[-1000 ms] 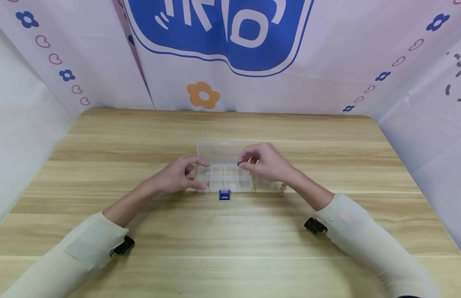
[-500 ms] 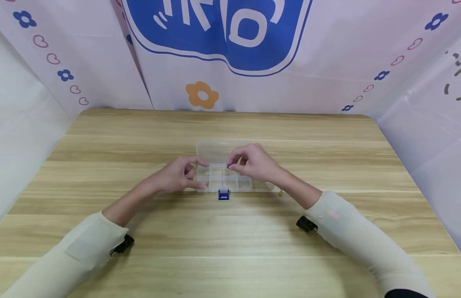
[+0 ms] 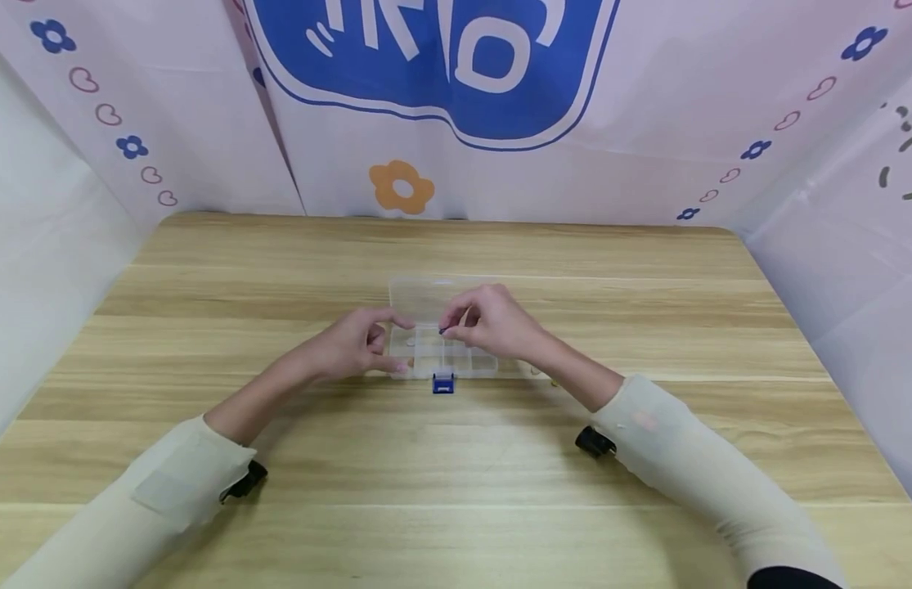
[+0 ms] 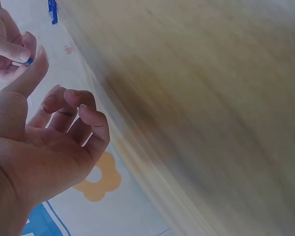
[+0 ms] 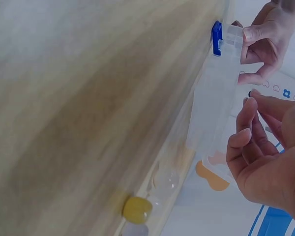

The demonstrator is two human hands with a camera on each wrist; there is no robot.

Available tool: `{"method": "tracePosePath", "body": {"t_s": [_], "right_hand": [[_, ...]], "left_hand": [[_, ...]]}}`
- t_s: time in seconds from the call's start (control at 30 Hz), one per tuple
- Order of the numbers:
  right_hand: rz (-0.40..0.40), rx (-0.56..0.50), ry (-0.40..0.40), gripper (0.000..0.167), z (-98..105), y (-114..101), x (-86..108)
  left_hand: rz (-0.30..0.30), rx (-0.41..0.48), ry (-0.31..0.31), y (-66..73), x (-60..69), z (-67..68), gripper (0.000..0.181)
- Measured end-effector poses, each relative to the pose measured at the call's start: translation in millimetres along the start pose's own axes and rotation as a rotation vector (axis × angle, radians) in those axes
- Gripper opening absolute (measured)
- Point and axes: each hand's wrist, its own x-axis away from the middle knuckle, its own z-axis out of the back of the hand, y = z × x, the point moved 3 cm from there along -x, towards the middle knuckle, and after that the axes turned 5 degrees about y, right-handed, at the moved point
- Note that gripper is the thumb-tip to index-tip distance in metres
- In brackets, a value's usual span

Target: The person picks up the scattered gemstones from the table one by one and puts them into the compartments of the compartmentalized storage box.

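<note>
A clear plastic compartment box (image 3: 457,360) lies on the table with its lid (image 3: 419,299) raised at the back and a blue latch (image 3: 443,383) at the front. My left hand (image 3: 352,343) holds the box's left end between thumb and forefinger, other fingers curled. Over the middle compartments, my right hand (image 3: 492,323) pinches a tiny dark blue bead (image 4: 28,62) between thumb and forefinger. The fingertips hide most of that bead. Small pieces, one clear and one orange-brown (image 3: 410,362), sit in the leftmost compartments.
Right of the box, a yellow bead (image 5: 137,210) and several clear beads (image 5: 166,179) lie on the wooden table (image 3: 456,474). A printed white curtain (image 3: 632,164) hangs behind the table's far edge.
My right hand has moved left with the blue bead, from the right compartments to the middle ones. My left hand stays at the box's left end.
</note>
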Motion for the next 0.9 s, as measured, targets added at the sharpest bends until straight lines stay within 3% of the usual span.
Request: {"method": "tracePosePath", "body": {"t_s": [0.9], "right_hand": [[-0.107,0.053,0.063,0.003,-7.2,-1.2,-8.2]], "left_hand": [[0.010,-0.012,-0.009,3.4,-0.7,-0.1,0.059]]}}
